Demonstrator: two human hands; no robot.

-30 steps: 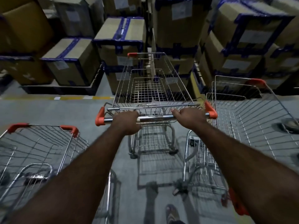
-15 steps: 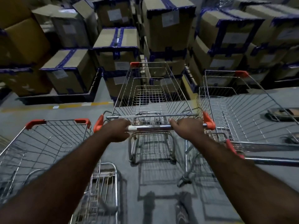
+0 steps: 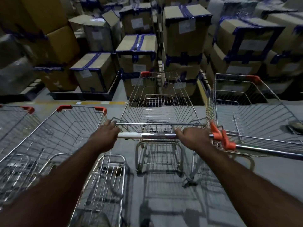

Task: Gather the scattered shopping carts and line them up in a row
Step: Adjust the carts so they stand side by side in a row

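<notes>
The middle cart [image 3: 161,110] stood hemmed in on three sides. Straight ahead, the stacked boxes [image 3: 182,38] rose close beyond its front rim, leaving no way through. The basket rim of the left cart [image 3: 68,128] ran just beside the left hand [image 3: 105,136] gripping the handle, with only a slim gap between. The orange handle end of the right cart [image 3: 246,112] crowded the right hand [image 3: 193,136], all but touching the middle handle. A further cart [image 3: 14,118] closed off the far left. Open floor [image 3: 164,202] lay behind the middle cart, between the neighbours' lower frames. A bare strip with a yellow line [image 3: 98,102] ran ahead of the left cart.
</notes>
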